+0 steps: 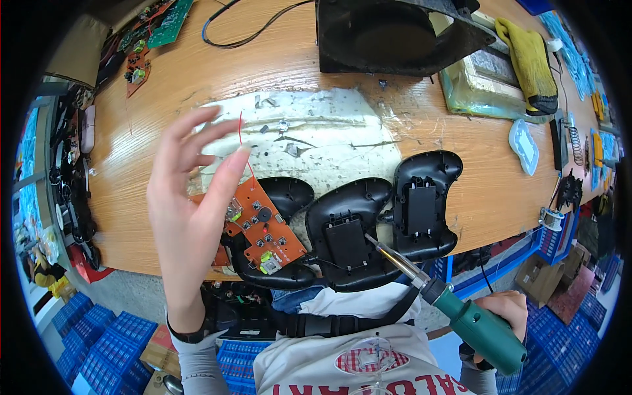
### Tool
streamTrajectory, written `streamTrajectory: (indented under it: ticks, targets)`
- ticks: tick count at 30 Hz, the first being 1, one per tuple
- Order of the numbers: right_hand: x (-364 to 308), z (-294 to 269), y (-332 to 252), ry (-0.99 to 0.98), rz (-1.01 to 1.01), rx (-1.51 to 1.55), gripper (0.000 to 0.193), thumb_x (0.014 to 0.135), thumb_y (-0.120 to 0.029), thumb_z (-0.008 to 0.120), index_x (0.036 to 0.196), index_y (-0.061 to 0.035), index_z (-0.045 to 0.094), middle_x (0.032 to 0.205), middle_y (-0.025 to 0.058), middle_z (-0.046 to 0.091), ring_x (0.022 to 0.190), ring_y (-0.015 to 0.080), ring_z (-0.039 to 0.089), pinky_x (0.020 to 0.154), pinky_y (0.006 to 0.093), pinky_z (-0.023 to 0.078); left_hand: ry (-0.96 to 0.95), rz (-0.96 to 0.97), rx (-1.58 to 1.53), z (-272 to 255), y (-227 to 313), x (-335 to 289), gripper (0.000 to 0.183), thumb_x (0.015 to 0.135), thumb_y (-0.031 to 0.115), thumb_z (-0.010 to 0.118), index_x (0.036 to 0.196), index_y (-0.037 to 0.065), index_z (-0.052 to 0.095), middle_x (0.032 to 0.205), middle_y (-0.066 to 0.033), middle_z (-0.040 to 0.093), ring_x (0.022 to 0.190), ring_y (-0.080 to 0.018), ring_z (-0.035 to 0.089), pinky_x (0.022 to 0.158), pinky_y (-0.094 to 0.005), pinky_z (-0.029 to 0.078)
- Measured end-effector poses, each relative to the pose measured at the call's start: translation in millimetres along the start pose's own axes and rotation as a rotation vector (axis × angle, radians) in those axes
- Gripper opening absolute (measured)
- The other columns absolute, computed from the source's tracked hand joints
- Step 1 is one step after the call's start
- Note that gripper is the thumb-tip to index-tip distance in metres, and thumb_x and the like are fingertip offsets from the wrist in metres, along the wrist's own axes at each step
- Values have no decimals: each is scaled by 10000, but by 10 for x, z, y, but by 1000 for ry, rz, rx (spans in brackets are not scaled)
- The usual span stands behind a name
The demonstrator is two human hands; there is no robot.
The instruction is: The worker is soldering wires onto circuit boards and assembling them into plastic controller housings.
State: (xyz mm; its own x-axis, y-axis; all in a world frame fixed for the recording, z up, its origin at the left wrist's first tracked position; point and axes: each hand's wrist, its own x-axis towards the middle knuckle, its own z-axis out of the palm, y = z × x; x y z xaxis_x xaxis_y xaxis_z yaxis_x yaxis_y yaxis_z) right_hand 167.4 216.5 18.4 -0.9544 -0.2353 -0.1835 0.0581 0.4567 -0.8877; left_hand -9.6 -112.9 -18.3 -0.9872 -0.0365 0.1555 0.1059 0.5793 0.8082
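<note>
My left hand [191,181] hovers over an orange circuit board [266,227], thumb and fingers spread apart. A thin red wire [241,131] rises from the board and passes close to my thumb and fingertips; I see no grip on it. The board carries small switches and components and lies over a black, curved game-controller shell [286,191]. My right hand [503,309] is closed round a green-handled soldering iron [471,322]. Its metal tip reaches the edge of the middle black shell [319,210], beside the rectangular compartment there. A third black shell [451,171] lies to the right.
A whitish, stained sheet [316,158] with scraps covers the wooden table's middle. At the back stands a black fan housing [388,39]; right of it, a yellow glove [523,59] lies on a box. More circuit boards [168,26] sit at the back left. Blue crates [108,342] stand below.
</note>
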Motion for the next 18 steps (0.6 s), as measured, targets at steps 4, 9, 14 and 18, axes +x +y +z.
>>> streamTrajectory:
  ticks: [4, 9, 14, 18]
  targets:
    - [146, 68, -111, 50, 15, -53, 693, 566, -591, 786, 856, 16, 620, 614, 107, 647, 494, 193, 637, 468, 241, 480, -198, -200, -311, -31, -28, -29, 137, 800, 3, 634, 935, -15, 630, 855, -98, 666, 818, -176, 633, 712, -256, 458]
    - [272, 101, -76, 4, -38, 46, 707, 568, -598, 782, 873, 17, 616, 615, 108, 646, 496, 196, 638, 474, 240, 484, -323, 40, -52, -74, 87, -269, 105, 732, -27, 661, 831, 3, 675, 774, -75, 659, 746, -196, 617, 715, -284, 443]
    - [328, 98, -107, -17, -76, 56, 691, 562, -569, 797, 876, 18, 614, 626, 117, 649, 512, 207, 646, 479, 247, 489, -402, 285, 157, -16, 141, -485, 169, 661, -13, 718, 810, 31, 653, 814, -65, 632, 801, -233, 595, 732, -319, 417]
    - [371, 143, -101, -78, -47, 49, 626, 570, -501, 810, 868, 12, 612, 630, 122, 648, 522, 221, 651, 488, 258, 497, -416, 356, 205, 122, 14, -552, 186, 649, 1, 716, 818, 28, 641, 958, -84, 605, 919, -253, 572, 769, -338, 402]
